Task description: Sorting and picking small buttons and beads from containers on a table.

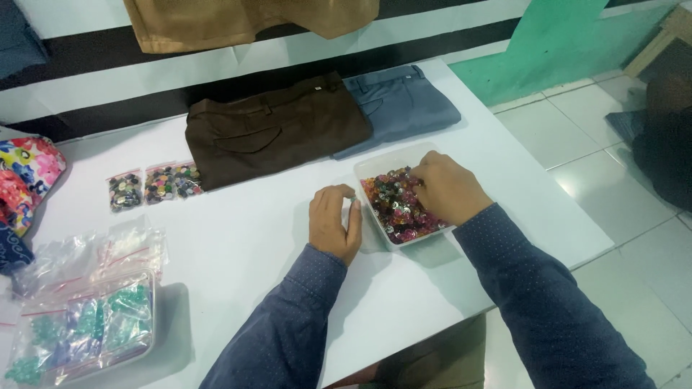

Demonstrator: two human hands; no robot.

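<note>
Near the front edge of the white table [252,238], toward its right side, stands a shallow clear tray [375,167] heaped with small mixed-colour buttons [395,205]; the right hand [448,189] lies over the tray's right half, knuckles up, its fingers curled down into the buttons, so whether they pinch one cannot be told; the left hand [333,223] rests on the table just beside the tray's left wall, fingers bent loosely, the fingertips drawn together near the tray's near-left corner, and what they hold, if anything, is too small to tell; both arms wear dark blue dotted sleeves [288,324].

Toward the back edge, behind the tray, lie two folded pairs of trousers side by side and touching: a brown pair [277,130] on the left and a grey-blue pair [404,104] on the right; the tray's far corner sits near the grey-blue pair; just left of the brown pair lie two small clear bags [153,184] of dark and mixed buttons.

At the front-left corner sits a clear box [86,328] filled with bags of green and bluish buttons, with loose empty zip bags [94,248] heaped behind it; at the left edge a bright flowered cloth [25,176] overhangs; a tan garment [238,21] hangs on the wall behind the table.
</note>
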